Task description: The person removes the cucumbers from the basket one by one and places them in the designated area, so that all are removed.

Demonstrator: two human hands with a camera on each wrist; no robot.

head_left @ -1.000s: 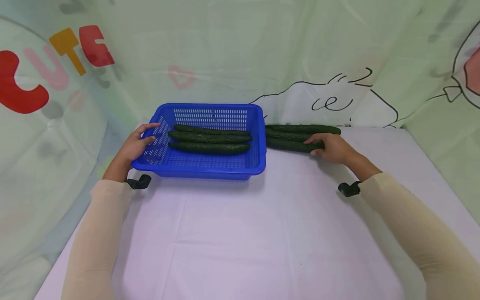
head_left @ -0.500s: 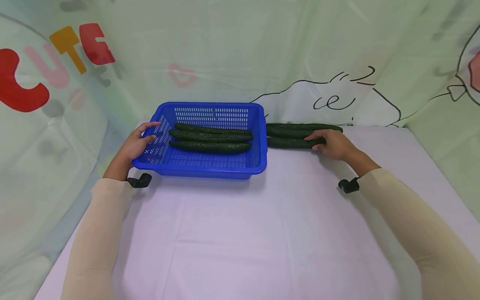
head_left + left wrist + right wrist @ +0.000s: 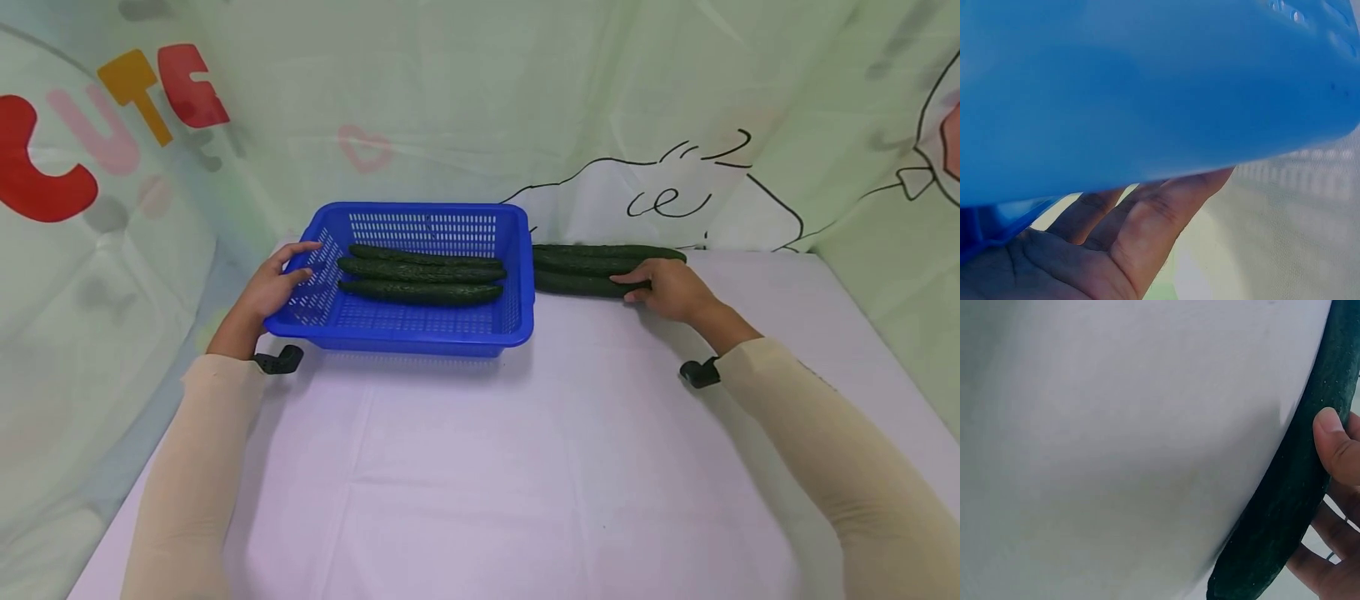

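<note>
A blue plastic basket (image 3: pixel 420 340) with slotted walls is on the left, with three dark green cucumbers (image 3: pixel 420 293) lying side by side in it. My left hand (image 3: pixel 268 287) grips its left side, thumb and forefinger over the rim. In the left wrist view, the fingers (image 3: pixel 1160 212) lie along the blue wall, their tips partly hidden behind it. To the basket's right, more cucumbers (image 3: pixel 607 250) lie close together on the table. My right hand (image 3: pixel 671 289) holds the front cucumber (image 3: pixel 1285 487) of these near its right end, thumb on one side and fingers on the other.
A white cloth covers the table (image 3: pixel 465 467). Behind it hangs a pale green printed curtain (image 3: pixel 450 100), close beyond the basket and cucumbers. The basket's right wall hides the left ends of the loose cucumbers.
The right hand and the front cucumber have shifted slightly back, toward the cucumbers behind it. The left hand and the basket stay in place.
</note>
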